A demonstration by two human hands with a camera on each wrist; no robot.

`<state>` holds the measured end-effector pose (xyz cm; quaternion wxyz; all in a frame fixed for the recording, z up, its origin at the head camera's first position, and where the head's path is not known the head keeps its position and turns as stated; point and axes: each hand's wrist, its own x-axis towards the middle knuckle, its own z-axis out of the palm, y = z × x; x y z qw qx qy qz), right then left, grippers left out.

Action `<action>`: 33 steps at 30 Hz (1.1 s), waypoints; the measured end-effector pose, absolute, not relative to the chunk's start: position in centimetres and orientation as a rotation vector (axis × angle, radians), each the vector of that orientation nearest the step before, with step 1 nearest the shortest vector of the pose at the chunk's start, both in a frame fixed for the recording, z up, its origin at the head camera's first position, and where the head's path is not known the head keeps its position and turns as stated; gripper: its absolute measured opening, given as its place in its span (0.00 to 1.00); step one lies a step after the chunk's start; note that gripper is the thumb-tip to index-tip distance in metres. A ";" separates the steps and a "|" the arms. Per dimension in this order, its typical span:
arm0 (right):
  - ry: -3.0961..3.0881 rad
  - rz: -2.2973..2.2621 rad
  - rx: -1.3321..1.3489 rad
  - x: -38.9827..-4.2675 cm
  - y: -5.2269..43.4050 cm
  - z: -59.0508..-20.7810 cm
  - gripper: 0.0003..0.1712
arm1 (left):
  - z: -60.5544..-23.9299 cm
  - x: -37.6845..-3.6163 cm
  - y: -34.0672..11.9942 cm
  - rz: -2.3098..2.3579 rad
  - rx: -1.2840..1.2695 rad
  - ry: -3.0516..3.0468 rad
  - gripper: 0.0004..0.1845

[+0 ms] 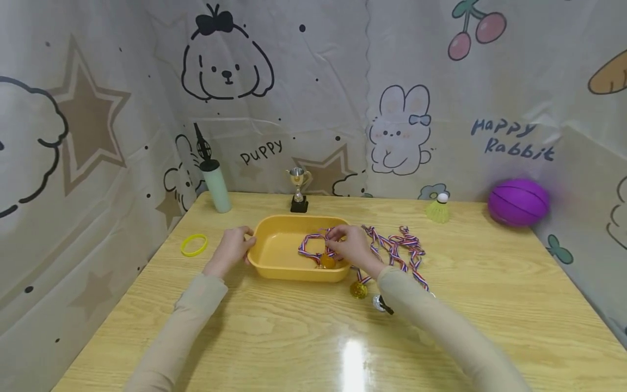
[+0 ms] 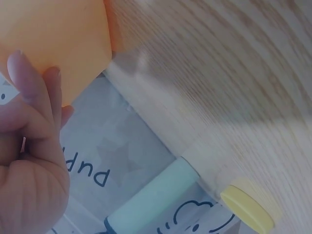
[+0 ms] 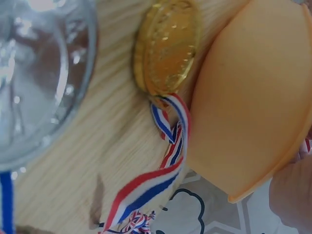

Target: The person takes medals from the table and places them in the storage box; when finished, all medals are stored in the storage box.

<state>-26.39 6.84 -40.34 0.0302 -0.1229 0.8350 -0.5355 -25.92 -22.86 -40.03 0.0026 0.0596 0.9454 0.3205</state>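
My left hand [image 1: 232, 247] grips the left end of a yellow-orange plastic basin [image 1: 294, 274], thumb at the rim and fingers against the outer wall. Over the basin's right end, my right hand [image 1: 351, 245] pinches a red, white and blue medal ribbon [image 1: 306, 246]. A gold medal [image 1: 327, 262] lies inside, under that hand. On the table outside, close to the basin, are another gold medal [image 3: 168, 46] and a silver medal [image 3: 44, 83]. Most of the right hand is hidden behind the basin wall in the right wrist view.
Tangled medal ribbons [image 1: 406, 245] lie right of the basin. Behind it stand a small trophy [image 1: 298, 190] and a pale green hand pump [image 1: 215, 185]. A yellow ring [image 1: 194, 252] is at left; a shuttlecock [image 1: 438, 209] and purple ball [image 1: 519, 202] are at back right.
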 end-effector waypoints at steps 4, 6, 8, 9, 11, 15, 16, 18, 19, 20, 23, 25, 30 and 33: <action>2.625 -1.614 -0.426 -26.6 6.5 -40.7 0.05 | -39.8 -26.1 -22.9 0.986 0.184 2.970 0.17; 2.656 -1.576 -0.441 -26.7 6.5 -40.8 0.05 | -39.8 -26.1 -22.9 0.983 0.183 2.972 0.17; 2.662 -1.558 -0.445 -26.7 6.4 -40.9 0.04 | -39.9 -26.1 -23.0 0.989 0.188 2.970 0.17; 2.675 -1.542 -0.449 -26.7 6.4 -40.9 0.04 | -40.0 -26.1 -23.1 0.994 0.191 2.969 0.17; 2.699 -1.510 -0.452 -26.7 6.4 -40.9 0.04 | -40.2 -26.1 -23.2 1.003 0.192 2.966 0.17; 2.775 -1.448 -0.478 -26.7 6.4 -40.9 0.03 | -40.4 -26.1 -23.3 1.012 0.193 2.972 0.17; 2.780 -1.440 -0.481 -26.7 6.4 -40.9 0.03 | -40.4 -26.1 -23.3 1.012 0.193 2.975 0.17; 2.781 -1.431 -0.479 -26.7 6.4 -40.8 0.03 | -40.4 -26.1 -23.2 1.010 0.191 2.978 0.17; 2.772 -1.433 -0.477 -26.7 6.4 -40.8 0.03 | -40.4 -26.1 -23.2 1.009 0.191 2.979 0.17; 2.760 -1.435 -0.474 -26.8 6.4 -40.8 0.03 | -40.4 -26.1 -23.2 1.007 0.193 2.981 0.17; 2.755 -1.407 -0.487 -26.8 6.3 -40.7 0.03 | -40.3 -26.1 -23.1 1.009 0.195 2.977 0.17; 2.781 -1.350 -0.519 -26.9 6.3 -40.7 0.02 | -40.3 -26.1 -23.1 1.006 0.193 2.978 0.17; 2.871 -1.185 -0.571 -27.3 5.9 -40.8 0.02 | -40.3 -26.1 -23.2 0.996 0.179 2.985 0.16; 2.907 -1.121 -0.575 -27.3 5.8 -41.0 0.02 | -40.3 -26.1 -23.2 1.007 0.179 2.975 0.17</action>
